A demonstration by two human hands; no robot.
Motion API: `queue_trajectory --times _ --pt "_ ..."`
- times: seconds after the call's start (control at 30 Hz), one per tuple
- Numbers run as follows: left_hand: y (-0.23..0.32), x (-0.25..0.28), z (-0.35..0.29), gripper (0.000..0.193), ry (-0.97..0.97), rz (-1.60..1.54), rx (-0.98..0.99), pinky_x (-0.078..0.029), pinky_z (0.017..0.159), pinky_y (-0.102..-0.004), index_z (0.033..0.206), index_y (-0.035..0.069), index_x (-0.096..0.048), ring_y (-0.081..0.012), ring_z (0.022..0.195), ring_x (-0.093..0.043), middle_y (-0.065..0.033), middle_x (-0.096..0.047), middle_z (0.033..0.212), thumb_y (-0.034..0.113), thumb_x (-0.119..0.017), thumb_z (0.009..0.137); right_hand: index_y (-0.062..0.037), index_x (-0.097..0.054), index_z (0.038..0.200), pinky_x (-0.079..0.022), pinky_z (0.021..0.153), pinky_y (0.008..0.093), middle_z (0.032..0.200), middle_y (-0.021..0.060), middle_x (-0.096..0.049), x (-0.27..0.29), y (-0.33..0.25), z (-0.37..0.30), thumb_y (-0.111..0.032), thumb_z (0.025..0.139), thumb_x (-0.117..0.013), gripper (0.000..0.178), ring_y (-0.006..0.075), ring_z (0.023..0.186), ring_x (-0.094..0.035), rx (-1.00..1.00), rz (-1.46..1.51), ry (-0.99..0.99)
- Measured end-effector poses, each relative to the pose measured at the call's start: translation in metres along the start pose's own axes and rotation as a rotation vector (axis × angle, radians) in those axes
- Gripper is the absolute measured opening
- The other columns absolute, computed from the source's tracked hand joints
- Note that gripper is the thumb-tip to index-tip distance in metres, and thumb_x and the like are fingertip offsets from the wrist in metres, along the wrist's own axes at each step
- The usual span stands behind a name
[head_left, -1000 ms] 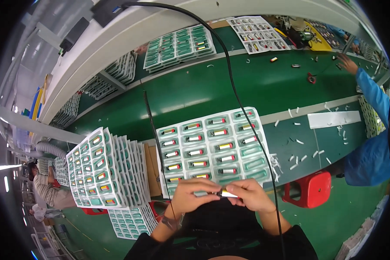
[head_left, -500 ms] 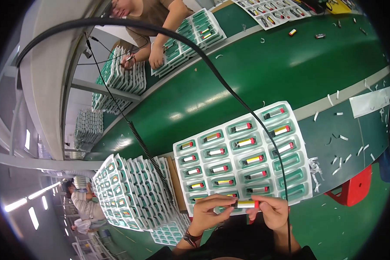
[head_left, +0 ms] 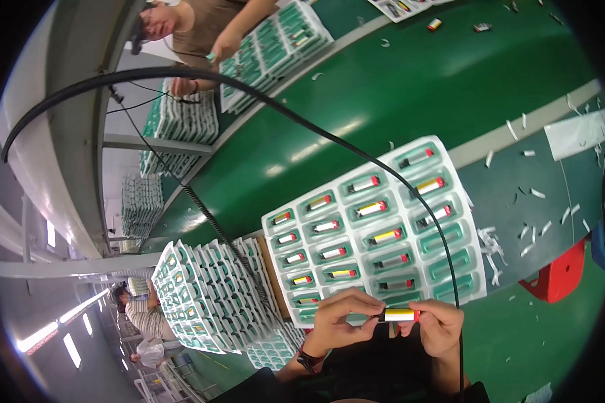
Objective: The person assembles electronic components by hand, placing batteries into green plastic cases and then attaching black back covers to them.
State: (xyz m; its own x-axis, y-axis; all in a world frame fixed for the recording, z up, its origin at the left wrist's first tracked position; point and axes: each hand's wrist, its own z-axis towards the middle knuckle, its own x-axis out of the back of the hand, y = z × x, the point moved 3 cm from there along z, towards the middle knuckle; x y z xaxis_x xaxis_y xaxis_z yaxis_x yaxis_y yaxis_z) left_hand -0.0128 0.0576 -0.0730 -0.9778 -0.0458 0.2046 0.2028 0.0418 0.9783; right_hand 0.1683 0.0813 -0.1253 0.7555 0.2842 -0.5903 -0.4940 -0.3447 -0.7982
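Close to my body I hold a small cylindrical battery (head_left: 401,316) lengthwise between both hands. It has a yellow-and-white wrap, a red right end and a dark left end. My left hand (head_left: 346,319) pinches the dark end with thumb and fingertips, and my right hand (head_left: 439,327) grips the red end. Just beyond my hands lies a white blister tray (head_left: 476,235) with green-looking pockets. Many pockets hold similar red-ended batteries, such as the one in a far pocket (head_left: 364,184). Several pockets at the right, such as this bare pocket (head_left: 448,266), hold nothing.
Stacked trays (head_left: 212,295) stand left of my tray. A black cable (head_left: 329,140) arcs across the view, and a coiled cord (head_left: 205,211) hangs at left. White scraps (head_left: 494,252) litter the right side, near a red stool (head_left: 554,272). A co-worker (head_left: 208,33) handles trays across the green belt.
My view has shifted slightly. Both hands still hold the battery, now a little farther right in view. The co-worker's hands have moved over their trays.
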Motion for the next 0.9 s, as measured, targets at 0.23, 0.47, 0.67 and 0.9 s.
queue_trajectory --times 0.23,0.47,0.67,0.9 --pt "0.026 -0.013 0.032 0.018 -0.219 -0.084 0.0 -0.051 0.071 -0.0314 0.093 0.0 -0.068 -0.0242 0.081 -0.064 -0.0148 -0.066 0.093 0.001 -0.066 0.075 0.0078 -0.058 0.113 -0.045 0.057 0.022 0.081 0.0114 -0.063 0.018 -0.054 -0.001 0.007 0.079 -0.063 0.034 0.0116 0.069 -0.06 0.006 -0.061 0.029" --pt "-0.016 -0.064 0.07 0.01 -0.155 0.438 0.216 -0.047 0.068 -0.0327 0.085 0.001 -0.062 -0.0239 0.076 -0.06 -0.0108 -0.062 0.089 0.008 -0.06 0.077 0.0084 -0.06 0.106 -0.043 0.06 0.0211 0.083 0.0109 -0.061 0.054 -0.144 -0.031 0.004 0.081 -0.062 0.025 0.0119 0.068 -0.056 0.311 -0.601 0.509" --pt "-0.029 -0.115 0.084 0.034 -0.271 0.93 -0.157 -0.05 0.071 -0.0416 0.102 0.006 -0.058 -0.0319 0.084 -0.059 -0.0119 -0.059 0.089 0.017 -0.07 0.073 0.006 -0.063 0.103 -0.046 0.061 0.0228 0.079 0.0111 -0.062 0.031 -0.185 -0.042 0.002 0.081 -0.064 0.022 0.0134 0.067 -0.059 0.344 -0.728 0.483" --pt "0.011 -0.07 0.062 0.044 -0.191 0.4 0.088 -0.053 0.075 -0.0321 0.116 0.005 -0.054 -0.0227 0.087 -0.064 -0.0118 -0.06 0.099 0.003 -0.067 0.074 -0.002 -0.068 0.096 -0.047 0.062 0.026 0.086 0.0091 -0.059 -0.007 -0.181 -0.023 0.001 0.072 -0.071 0.024 0.0181 0.072 -0.058 0.358 -1.074 0.071"
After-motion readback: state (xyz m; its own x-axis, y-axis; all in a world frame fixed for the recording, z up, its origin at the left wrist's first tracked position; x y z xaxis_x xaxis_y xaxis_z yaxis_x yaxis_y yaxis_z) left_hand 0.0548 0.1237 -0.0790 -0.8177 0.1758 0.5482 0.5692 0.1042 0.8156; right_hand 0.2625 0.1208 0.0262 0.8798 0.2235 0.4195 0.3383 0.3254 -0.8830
